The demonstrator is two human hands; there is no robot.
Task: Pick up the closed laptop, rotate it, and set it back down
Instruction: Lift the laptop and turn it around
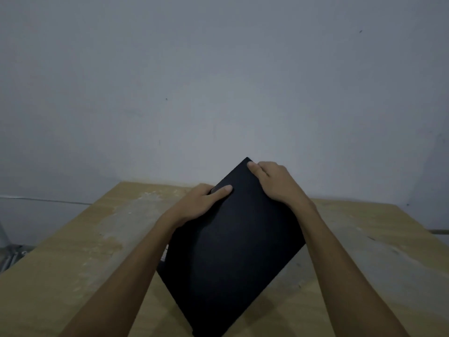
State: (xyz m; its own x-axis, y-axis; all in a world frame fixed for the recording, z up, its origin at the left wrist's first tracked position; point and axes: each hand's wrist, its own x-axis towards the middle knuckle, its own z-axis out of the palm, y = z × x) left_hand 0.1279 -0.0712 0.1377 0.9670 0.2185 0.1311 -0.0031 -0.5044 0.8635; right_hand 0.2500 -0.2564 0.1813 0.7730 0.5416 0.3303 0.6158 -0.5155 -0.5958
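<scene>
A closed black laptop (230, 249) is held above the wooden table (80, 251), turned diagonally with one corner pointing away toward the wall. My left hand (201, 203) grips its upper left edge, thumb lying on the lid. My right hand (274, 183) clasps the far corner and upper right edge, thumb on top. The laptop's far end is raised and its near end runs out of view at the bottom. The fingers under the laptop are hidden.
A plain grey wall (218, 81) stands right behind the table's far edge (158, 184). The tabletop is worn, with pale patches. Some metal parts (12, 251) show below the table's left side.
</scene>
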